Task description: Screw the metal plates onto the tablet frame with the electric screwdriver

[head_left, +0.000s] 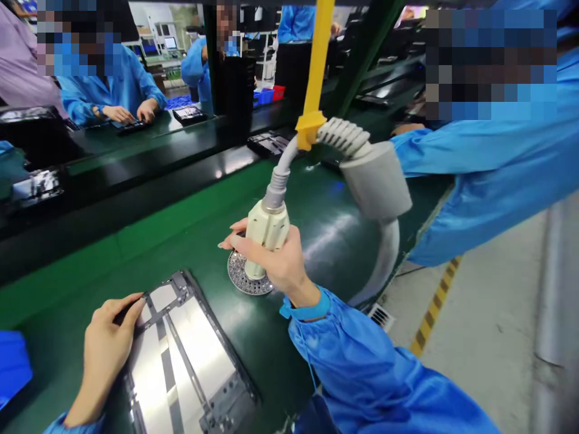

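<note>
My right hand point(283, 259) is wrapped round a cream-coloured handheld tool point(266, 232) with a grey corrugated hose. A round perforated metal disc point(246, 280) shows at the tool's lower end; whether it is fixed to the tool I cannot tell. My left hand point(108, 337) pinches the upper left edge of an opened tablet point(199, 331), thumb on top. The tablet lies on the green bench point(289, 374), with silver panels and dark strips exposed. The tool is beyond the tablet, apart from it.
A yellow strap point(316, 66) holds up the hose, which carries a grey cylinder point(377, 181). A co-worker's blue sleeve point(497, 163) is close at the right. Other people work behind the raised dark ledge point(181, 172). A blue object point(13, 364) sits at the left edge.
</note>
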A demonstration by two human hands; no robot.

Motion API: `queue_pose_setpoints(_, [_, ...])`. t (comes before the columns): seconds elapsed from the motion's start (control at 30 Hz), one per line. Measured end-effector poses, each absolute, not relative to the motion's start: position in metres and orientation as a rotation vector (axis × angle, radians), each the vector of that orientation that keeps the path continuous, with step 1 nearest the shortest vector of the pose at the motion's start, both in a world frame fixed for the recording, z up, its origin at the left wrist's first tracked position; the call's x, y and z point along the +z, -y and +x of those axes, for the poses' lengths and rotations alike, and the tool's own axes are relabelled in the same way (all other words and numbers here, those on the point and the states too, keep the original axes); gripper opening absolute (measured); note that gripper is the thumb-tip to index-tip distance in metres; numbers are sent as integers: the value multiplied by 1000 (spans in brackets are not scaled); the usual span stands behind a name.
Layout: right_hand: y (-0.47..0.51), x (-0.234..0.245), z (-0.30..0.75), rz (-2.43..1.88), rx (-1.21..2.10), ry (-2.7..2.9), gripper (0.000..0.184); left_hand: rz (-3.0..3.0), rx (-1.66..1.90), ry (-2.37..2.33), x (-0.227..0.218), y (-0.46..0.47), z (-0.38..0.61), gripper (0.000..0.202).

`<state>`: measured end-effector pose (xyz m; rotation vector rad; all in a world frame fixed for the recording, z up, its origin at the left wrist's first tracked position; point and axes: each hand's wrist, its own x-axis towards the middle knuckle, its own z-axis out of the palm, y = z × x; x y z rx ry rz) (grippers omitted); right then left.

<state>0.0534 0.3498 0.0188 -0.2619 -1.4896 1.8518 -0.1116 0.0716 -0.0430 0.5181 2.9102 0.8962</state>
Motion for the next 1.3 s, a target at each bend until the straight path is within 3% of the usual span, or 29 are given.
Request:
queue_pose_setpoints(0.27, [-343,13,44,-337,1668,1342,16,392,934,-2928,-37,-76,-96,43])
queue_pose_setpoints(1.3, [-343,3,39,-250,1638,1309,12,786,1049,-2857,-44,-67,-87,40])
